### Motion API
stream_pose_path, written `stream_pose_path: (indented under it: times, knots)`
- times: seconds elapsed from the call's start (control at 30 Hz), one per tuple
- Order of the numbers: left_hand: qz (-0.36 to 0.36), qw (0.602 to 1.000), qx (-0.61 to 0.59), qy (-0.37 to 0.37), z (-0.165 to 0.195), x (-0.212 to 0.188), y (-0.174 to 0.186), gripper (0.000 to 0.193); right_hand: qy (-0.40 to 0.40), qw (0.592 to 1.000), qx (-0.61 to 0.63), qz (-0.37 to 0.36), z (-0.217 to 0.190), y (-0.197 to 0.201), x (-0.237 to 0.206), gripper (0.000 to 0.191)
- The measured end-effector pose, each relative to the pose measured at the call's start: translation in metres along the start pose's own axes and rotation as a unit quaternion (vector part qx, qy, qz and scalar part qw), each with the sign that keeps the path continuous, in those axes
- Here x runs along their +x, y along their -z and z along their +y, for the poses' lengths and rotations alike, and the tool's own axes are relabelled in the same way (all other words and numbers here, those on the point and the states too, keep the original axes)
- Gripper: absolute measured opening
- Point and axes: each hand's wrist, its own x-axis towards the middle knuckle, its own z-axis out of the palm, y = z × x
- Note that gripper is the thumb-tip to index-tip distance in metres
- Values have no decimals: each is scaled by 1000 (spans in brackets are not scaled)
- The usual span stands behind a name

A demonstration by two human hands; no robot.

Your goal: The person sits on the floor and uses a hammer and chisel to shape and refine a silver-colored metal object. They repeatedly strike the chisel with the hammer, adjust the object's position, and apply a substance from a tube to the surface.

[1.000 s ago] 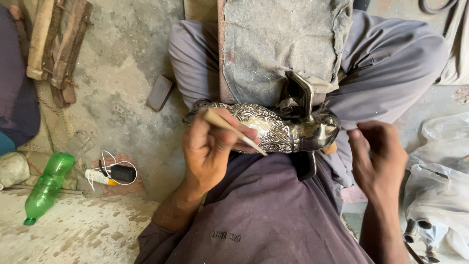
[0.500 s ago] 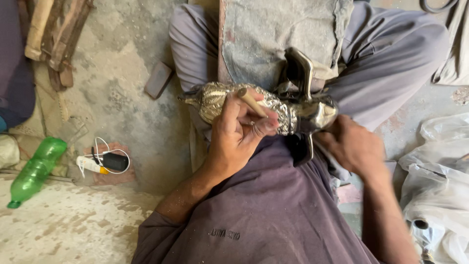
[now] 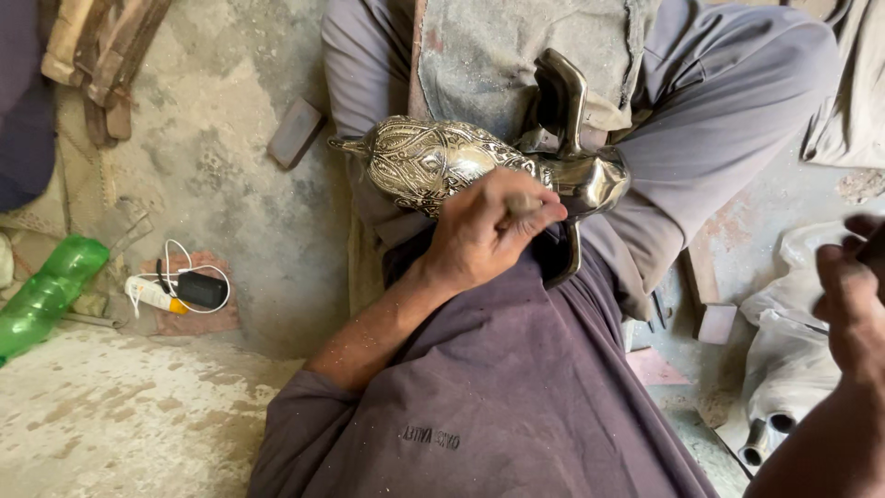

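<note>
My left hand (image 3: 489,235) is curled tight around a thin rod-like tool (image 3: 524,203), of which only the blunt end shows between thumb and forefinger. The knuckles rest against the engraved metal vessel (image 3: 433,164), which lies on its side across my lap, propped on my legs. Its patterned silver body points a small tapered tip toward the left, and a smooth, polished dark handle piece (image 3: 562,92) rises from its right end, just beyond my fingers. The vessel sits against a worn grey cloth (image 3: 516,46) spread over my thighs.

My right hand (image 3: 853,295) is off at the right edge of the view, well apart from the vessel. Its fingers look bent around something dark, though the frame cuts it off and I cannot tell whether it truly holds anything.

On the concrete floor (image 3: 203,175) to the left lie a green plastic bottle (image 3: 46,290), a small black device with a white cable (image 3: 189,288) and a small dark block (image 3: 295,132). Wooden pieces (image 3: 101,55) lie at the top left. White plastic bags (image 3: 793,369) sit on the floor at the right.
</note>
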Motion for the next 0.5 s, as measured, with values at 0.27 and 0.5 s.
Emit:
stream_pose_path:
  times: [0.27, 0.5]
  knots:
    - [-24, 996, 50, -74, -9, -2, 0, 43, 253, 967, 36, -3, -183, -20, -21, 37]
    - [-54, 993, 99, 30, -28, -20, -7, 47, 473, 834, -275, 71, -316, -2, -46, 44]
